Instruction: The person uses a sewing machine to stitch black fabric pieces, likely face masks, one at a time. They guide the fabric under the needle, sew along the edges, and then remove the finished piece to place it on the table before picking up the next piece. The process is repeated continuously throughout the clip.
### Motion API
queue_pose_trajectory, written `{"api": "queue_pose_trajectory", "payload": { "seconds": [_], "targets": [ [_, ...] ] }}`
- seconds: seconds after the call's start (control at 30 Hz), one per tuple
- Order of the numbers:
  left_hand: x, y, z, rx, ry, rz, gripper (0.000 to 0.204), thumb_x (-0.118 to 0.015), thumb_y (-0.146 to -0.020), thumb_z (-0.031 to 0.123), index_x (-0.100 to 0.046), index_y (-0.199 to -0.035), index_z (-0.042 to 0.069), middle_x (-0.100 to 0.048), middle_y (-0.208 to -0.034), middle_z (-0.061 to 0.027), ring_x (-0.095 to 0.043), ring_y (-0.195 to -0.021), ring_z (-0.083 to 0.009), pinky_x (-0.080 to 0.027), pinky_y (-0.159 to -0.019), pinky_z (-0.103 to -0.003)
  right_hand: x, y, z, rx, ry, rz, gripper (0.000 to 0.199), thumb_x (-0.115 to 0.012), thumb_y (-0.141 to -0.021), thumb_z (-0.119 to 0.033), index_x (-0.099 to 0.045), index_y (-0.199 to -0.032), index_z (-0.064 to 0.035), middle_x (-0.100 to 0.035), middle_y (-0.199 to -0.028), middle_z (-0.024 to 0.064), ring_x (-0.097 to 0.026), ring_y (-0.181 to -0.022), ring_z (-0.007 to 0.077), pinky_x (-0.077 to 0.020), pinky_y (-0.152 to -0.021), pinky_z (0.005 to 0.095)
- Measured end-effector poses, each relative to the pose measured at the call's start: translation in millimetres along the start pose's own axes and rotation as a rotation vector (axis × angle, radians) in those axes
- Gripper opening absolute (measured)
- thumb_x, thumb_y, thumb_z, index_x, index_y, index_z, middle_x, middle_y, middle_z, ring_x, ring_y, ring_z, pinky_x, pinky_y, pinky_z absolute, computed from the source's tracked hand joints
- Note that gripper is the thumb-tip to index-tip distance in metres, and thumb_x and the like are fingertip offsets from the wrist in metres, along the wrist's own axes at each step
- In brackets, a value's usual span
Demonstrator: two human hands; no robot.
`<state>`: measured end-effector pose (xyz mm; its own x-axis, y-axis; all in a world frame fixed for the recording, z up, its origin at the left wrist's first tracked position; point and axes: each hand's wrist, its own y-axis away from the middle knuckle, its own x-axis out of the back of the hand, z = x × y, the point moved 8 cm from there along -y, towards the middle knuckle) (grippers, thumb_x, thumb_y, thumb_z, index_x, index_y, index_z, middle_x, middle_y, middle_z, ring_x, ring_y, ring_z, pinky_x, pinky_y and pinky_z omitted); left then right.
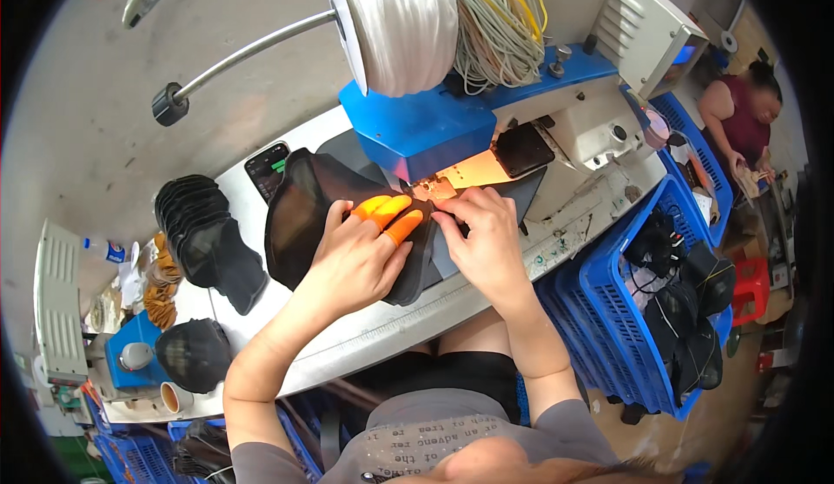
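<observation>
Under the lit needle area of a blue and white sewing machine (pixel 417 128) lies a black shoe upper piece (pixel 300 223), its broad part spread toward the left. My left hand (pixel 369 254) rests on it with fingers stretched and apart; three fingers wear orange finger cots (pixel 401 226). Right beside the needle, my right hand (pixel 479 232) has thumb and forefinger pinched at the edge of the black piece. The fingertips of both hands are close together there. Exactly what lies between the right fingertips is partly hidden.
Left on the table are a stack of black pieces (pixel 204 232), another black piece (pixel 193 355) and a phone (pixel 268 171). A white thread spool (pixel 400 28) hangs overhead. Blue baskets (pixel 599 310) with black uppers stand at right. A co-worker (pixel 738 119) sits far right.
</observation>
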<state>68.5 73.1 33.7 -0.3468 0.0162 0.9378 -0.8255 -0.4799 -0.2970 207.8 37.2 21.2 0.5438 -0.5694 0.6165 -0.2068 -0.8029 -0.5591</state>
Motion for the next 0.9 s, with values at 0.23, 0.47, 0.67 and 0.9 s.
{"api": "queue_pose_trajectory", "payload": {
  "seconds": [0.23,0.47,0.67,0.9],
  "targets": [
    [-1.3,-12.8,-21.8,-0.047,-0.052,-0.062,0.032,-0.059,-0.092,0.021,-0.066,-0.122,0.011,-0.061,-0.124,-0.0106,-0.059,-0.107,-0.0280,-0.021,-0.115,-0.056,-10.9,-13.0,6.5,-0.013,0.011,-0.082,0.015,-0.068,-0.085,-0.018,-0.075,-0.094,-0.0075,-0.066,-0.083,0.0076,-0.058,-0.087,0.0257,-0.0400,-0.080,0.0387],
    [-3.4,-16.0,-38.3,-0.048,-0.069,-0.067,0.032,-0.061,-0.090,0.020,-0.067,-0.121,0.014,-0.067,-0.109,-0.0095,-0.062,-0.097,-0.0273,-0.012,-0.118,-0.062,-14.5,-14.6,7.0,-0.020,0.023,-0.081,0.017,-0.068,-0.086,-0.019,-0.075,-0.097,-0.0081,-0.068,-0.088,0.0082,-0.058,-0.089,0.0256,-0.0402,-0.085,0.0390],
    [-4.2,-22.3,-48.3,-0.063,-0.039,-0.078,0.030,-0.062,-0.090,0.019,-0.068,-0.118,0.010,-0.069,-0.102,-0.0125,-0.063,-0.105,-0.0301,-0.014,-0.116,-0.063,-12.8,-17.3,3.2,-0.015,0.047,-0.114,0.021,-0.067,-0.087,-0.019,-0.074,-0.104,-0.0085,-0.069,-0.095,0.0088,-0.058,-0.092,0.0259,-0.0403,-0.087,0.0391],
    [-4.6,-31.4,-55.5,-0.117,0.029,-0.128,0.031,-0.066,-0.085,0.012,-0.068,-0.116,0.009,-0.068,-0.108,-0.0129,-0.057,-0.119,-0.0312,-0.016,-0.116,-0.062,-6.1,-14.4,9.8,-0.059,-0.077,-0.049,0.015,-0.068,-0.084,-0.012,-0.073,-0.097,-0.0076,-0.068,-0.088,0.0083,-0.059,-0.084,0.0256,-0.0425,-0.081,0.0376]
  ]
}}
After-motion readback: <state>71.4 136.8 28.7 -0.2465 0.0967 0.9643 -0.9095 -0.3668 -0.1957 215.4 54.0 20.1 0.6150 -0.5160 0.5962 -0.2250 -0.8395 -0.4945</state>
